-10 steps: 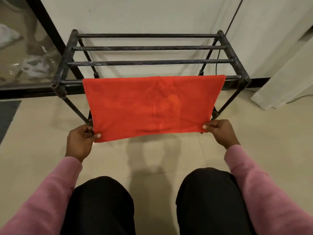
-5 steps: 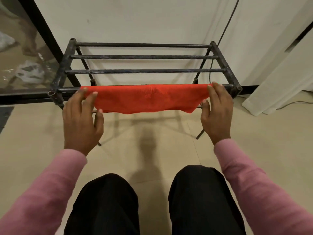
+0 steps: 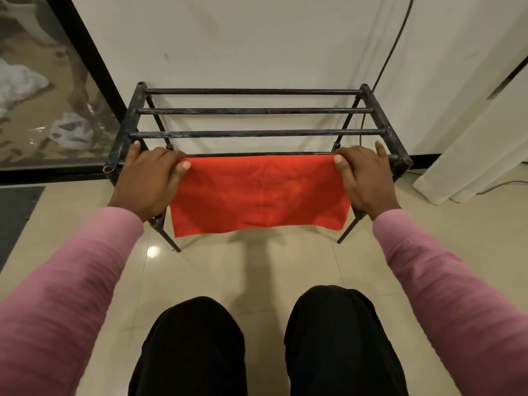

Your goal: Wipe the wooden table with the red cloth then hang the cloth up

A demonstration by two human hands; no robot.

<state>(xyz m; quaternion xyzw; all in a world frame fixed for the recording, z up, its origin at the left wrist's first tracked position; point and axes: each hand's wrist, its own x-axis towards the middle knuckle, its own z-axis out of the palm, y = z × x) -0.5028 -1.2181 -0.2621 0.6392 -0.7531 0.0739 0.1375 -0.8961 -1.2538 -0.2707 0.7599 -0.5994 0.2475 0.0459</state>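
On the rack's [image 3: 257, 111] front bar, left hand [image 3: 148, 184] and right hand [image 3: 363, 181] pinch the red cloth's [image 3: 260, 195] top corners

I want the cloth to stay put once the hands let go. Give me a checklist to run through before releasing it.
1. Red cloth draped over the front bar of the black rack: ok.
2. Cloth spread flat, no bunching: ok.
3. Bottom edge clear of the floor: ok.
4. Enough cloth hanging behind the bar to balance: cannot tell.
5. Left hand and right hand at the top corners: ok.
6. Rack standing level on its legs: ok.
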